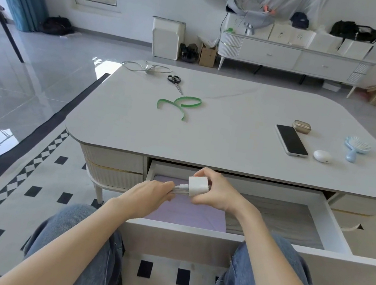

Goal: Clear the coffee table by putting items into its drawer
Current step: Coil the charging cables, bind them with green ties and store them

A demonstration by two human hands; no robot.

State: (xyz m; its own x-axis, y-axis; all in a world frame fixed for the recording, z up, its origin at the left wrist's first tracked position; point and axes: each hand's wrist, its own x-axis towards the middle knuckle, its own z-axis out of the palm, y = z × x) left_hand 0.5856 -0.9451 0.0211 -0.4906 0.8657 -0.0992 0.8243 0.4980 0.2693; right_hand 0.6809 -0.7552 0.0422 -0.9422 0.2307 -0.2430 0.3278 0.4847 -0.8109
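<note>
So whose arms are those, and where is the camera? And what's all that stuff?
There is no machine here: those are a person's own arms. The camera sits on their head and looks down, so you see what they see, knees too. The right hand pinches a white charger. The left hand holds its cable. Both are over the open drawer of the table. On the table lie scissors, a green strap, a phone, a blue brush, a brown case, a white case and a cord.
</note>
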